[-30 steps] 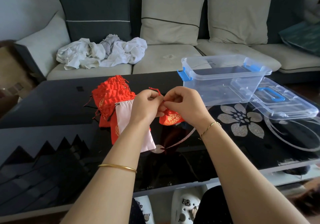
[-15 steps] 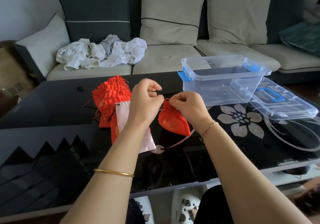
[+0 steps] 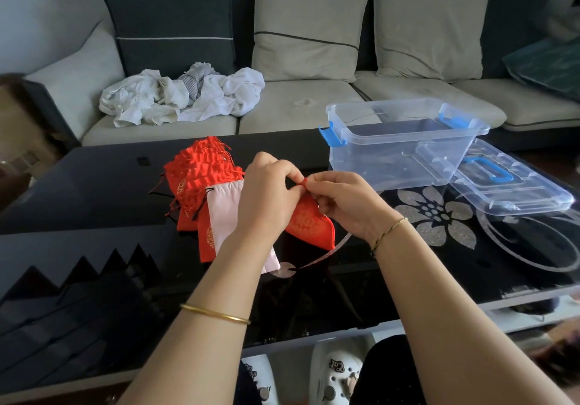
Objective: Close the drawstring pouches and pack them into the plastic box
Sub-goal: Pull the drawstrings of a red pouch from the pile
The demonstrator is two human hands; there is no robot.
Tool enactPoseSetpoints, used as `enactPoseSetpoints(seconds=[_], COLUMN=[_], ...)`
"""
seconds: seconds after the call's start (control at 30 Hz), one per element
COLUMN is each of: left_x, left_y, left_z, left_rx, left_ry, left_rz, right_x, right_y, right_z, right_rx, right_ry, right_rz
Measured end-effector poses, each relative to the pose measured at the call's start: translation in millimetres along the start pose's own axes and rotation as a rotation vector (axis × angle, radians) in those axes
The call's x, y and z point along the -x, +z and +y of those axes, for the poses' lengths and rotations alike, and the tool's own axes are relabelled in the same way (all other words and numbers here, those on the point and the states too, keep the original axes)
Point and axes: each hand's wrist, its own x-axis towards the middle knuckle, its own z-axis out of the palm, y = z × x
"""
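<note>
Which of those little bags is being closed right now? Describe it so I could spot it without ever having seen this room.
Start at the black glass coffee table before the sofa, then find the two hands meeting above its middle. The red pouch hangs between the left hand and right hand, its neck pinched at their fingertips. Unlike the pile of red pouches and the pale pink one lying to its left, it is lifted and gathered shut.
</note>
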Motion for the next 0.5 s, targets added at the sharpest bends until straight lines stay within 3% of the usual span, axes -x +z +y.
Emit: enactPoseSetpoints(seconds=[0.1,0.4,0.5], left_x=[-0.7,-1.3,-6.0], left_y=[-0.6,-2.3,-2.0], left_z=[-1.3,-2.8,0.8], left_rx=[-0.003,-0.054,0.036], left_ry=[0.004,-0.023,-0.085], left_rz=[-0.017,-0.027,-0.034], right_x=[0.8,-4.5,2.7], right_y=[0.3,-6.1,-3.4], right_z=[-0.4,3.2,-2.2], right_rx=[0.126,0.405,0.351], right_ry=[-0.026,-0.217,-0.234], right_rz=[0.033,0.377,0.252])
